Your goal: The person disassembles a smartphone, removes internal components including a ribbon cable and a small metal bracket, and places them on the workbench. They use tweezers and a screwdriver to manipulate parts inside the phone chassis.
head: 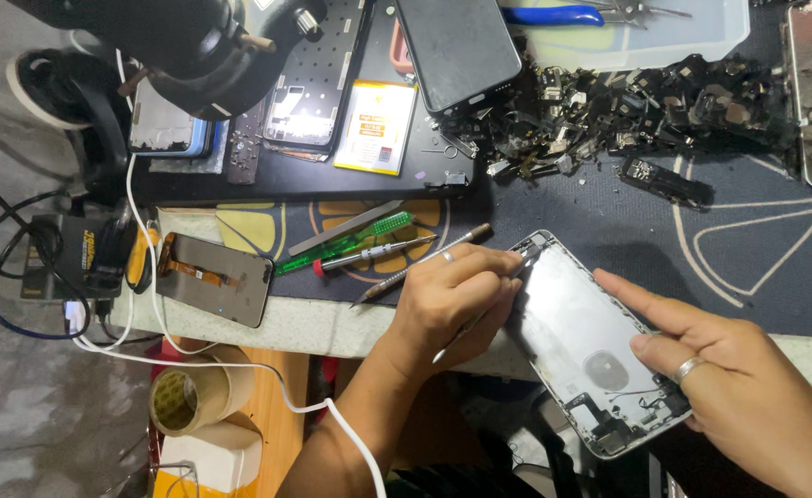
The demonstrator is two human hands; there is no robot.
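A phone repair workshop: a heap of small black phone parts (627,106), loose screens (214,277) and screwdrivers (374,254) cover the bench (756,231).

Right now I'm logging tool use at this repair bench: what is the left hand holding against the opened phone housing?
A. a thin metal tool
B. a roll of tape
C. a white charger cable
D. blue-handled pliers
A: the left hand grips a thin metal tool with its tip at the upper edge of the opened phone housing, which the right hand steadies.
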